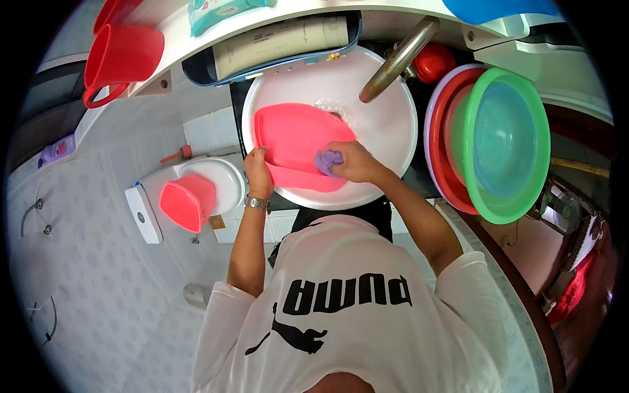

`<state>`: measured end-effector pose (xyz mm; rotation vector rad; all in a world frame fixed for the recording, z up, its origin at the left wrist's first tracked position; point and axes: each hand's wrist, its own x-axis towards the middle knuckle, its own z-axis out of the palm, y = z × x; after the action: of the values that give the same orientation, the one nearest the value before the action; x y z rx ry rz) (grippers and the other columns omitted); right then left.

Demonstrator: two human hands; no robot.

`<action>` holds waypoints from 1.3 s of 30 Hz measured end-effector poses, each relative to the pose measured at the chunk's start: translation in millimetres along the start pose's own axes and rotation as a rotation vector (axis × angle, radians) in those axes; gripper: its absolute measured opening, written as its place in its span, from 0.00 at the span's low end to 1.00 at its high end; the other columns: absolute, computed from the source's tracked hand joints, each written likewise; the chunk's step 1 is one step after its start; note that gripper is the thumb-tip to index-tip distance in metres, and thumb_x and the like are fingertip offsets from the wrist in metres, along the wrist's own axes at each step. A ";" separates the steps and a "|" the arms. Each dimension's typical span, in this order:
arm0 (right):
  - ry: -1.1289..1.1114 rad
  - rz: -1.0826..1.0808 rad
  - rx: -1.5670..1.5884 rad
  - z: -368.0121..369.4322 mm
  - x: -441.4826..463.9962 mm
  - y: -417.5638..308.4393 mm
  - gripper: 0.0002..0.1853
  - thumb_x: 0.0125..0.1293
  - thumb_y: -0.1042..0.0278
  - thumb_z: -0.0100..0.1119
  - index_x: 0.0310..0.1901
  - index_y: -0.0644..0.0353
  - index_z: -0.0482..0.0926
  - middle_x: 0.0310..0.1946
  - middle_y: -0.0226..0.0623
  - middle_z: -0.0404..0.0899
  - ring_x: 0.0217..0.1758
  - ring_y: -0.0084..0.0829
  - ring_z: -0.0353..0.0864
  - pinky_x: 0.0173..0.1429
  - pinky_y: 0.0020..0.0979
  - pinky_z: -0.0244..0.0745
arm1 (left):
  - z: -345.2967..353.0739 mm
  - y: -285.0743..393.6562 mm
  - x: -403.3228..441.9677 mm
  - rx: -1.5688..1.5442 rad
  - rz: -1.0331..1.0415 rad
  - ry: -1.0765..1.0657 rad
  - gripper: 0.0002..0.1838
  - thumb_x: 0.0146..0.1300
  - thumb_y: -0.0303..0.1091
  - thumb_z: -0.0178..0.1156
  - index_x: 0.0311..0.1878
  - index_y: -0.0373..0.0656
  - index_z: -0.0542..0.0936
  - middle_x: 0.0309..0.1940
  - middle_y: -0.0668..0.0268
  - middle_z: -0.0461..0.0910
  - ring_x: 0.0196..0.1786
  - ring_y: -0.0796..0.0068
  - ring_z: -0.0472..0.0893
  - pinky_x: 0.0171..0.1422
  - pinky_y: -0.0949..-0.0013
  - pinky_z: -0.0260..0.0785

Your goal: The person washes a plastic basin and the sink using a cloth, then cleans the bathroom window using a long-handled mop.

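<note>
A pink plastic container (298, 134) lies tilted in the round white sink (393, 150). My left hand (259, 171) grips its near left edge, with the fingers closed on the rim. A crumpled purple cloth (327, 162) is bunched in my right hand (352, 162), pressed against the container's near right side. Some water shows in the basin just beyond the container, below the metal faucet (400, 59).
Nested basins, the front one green (468, 144), stand right of the sink. A blue tray (213, 69) holding a tube is behind it. A red mug (124, 56) sits on the upper-left shelf. Another pink container (190, 202) rests on the toilet (226, 180) at left.
</note>
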<state>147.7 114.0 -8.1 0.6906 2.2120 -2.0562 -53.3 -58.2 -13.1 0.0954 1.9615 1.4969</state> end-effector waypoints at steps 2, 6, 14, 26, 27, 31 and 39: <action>0.138 0.068 -0.195 -12.1 -5.3 -1.7 0.20 0.48 0.72 0.60 0.47 0.59 0.80 0.36 0.46 0.82 0.42 0.44 0.82 0.50 0.36 0.76 | -0.3 9.1 -7.4 0.102 0.077 -0.019 0.13 0.61 0.37 0.52 0.28 0.38 0.76 0.27 0.70 0.75 0.29 0.79 0.69 0.35 0.71 0.63; 0.483 0.322 -0.284 -40.6 -6.7 21.1 0.16 0.48 0.69 0.59 0.42 0.58 0.81 0.38 0.47 0.82 0.44 0.49 0.81 0.49 0.41 0.75 | -9.7 3.4 -13.5 0.053 0.060 -0.043 0.12 0.59 0.37 0.52 0.30 0.36 0.76 0.26 0.70 0.74 0.29 0.80 0.68 0.34 0.70 0.63; 0.683 0.317 -0.002 -3.9 88.1 106.3 0.20 0.50 0.65 0.58 0.48 0.57 0.79 0.43 0.50 0.81 0.49 0.49 0.79 0.54 0.41 0.73 | 12.8 32.8 -33.0 0.409 0.422 -0.280 0.18 0.51 0.30 0.50 0.43 0.29 0.77 0.30 0.56 0.81 0.33 0.74 0.78 0.40 0.67 0.72; 0.564 -0.548 -0.222 23.2 117.2 -78.6 0.17 0.48 0.81 0.51 0.42 0.60 0.78 0.44 0.43 0.79 0.51 0.47 0.76 0.56 0.38 0.72 | 18.0 47.4 -30.3 0.598 0.479 -0.287 0.15 0.46 0.27 0.53 0.38 0.31 0.77 0.26 0.45 0.79 0.30 0.48 0.81 0.36 0.58 0.73; 0.583 -0.540 -0.232 19.7 121.3 -71.1 0.18 0.48 0.82 0.51 0.43 0.59 0.78 0.44 0.42 0.79 0.51 0.47 0.75 0.56 0.39 0.72 | 18.3 47.8 -31.5 0.589 0.474 -0.292 0.15 0.46 0.27 0.53 0.38 0.31 0.77 0.25 0.45 0.79 0.29 0.48 0.80 0.35 0.58 0.73; 0.647 -0.376 -0.328 2.8 130.7 -17.9 0.18 0.52 0.77 0.54 0.46 0.52 0.77 0.45 0.41 0.78 0.51 0.47 0.75 0.52 0.43 0.73 | 16.5 37.7 -29.8 0.596 0.497 -0.235 0.14 0.47 0.28 0.53 0.37 0.31 0.77 0.24 0.47 0.79 0.28 0.49 0.80 0.34 0.59 0.72; 0.365 0.240 -0.527 5.2 69.6 52.2 0.18 0.52 0.75 0.52 0.46 0.56 0.79 0.42 0.48 0.80 0.47 0.50 0.78 0.50 0.44 0.73 | 4.2 17.2 -21.3 0.377 0.328 -0.041 0.15 0.55 0.33 0.52 0.38 0.30 0.78 0.24 0.54 0.79 0.26 0.68 0.77 0.35 0.65 0.70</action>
<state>101.8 130.2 -80.3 1.2563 2.5360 -1.2285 -40.0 -58.0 11.3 0.6321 2.2520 1.2822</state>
